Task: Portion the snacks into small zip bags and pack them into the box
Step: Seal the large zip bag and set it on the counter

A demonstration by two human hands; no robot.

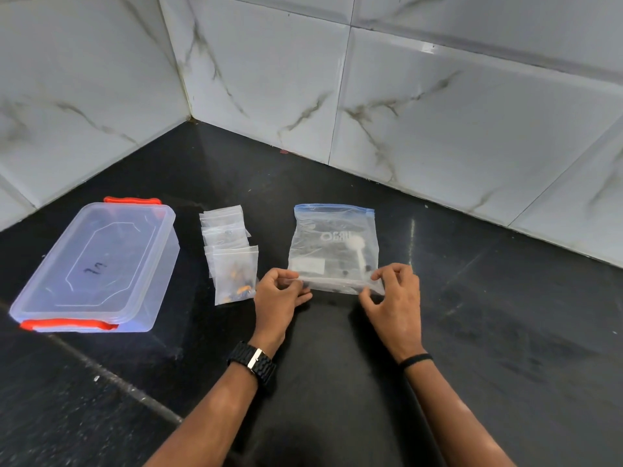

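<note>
A large clear zip bag with a blue seal strip lies flat on the black counter, its blue edge away from me. A white spoon and a few dark bits show through it. My left hand pinches its near left corner and my right hand pinches its near right corner. To the left lies a pile of small clear zip bags. The nearest small bag holds brown and orange snack pieces. A clear plastic box with red clips stands at the far left, its lid on.
White marble-patterned tiled walls meet in a corner behind the black counter. A watch is on my left wrist and a black band on my right.
</note>
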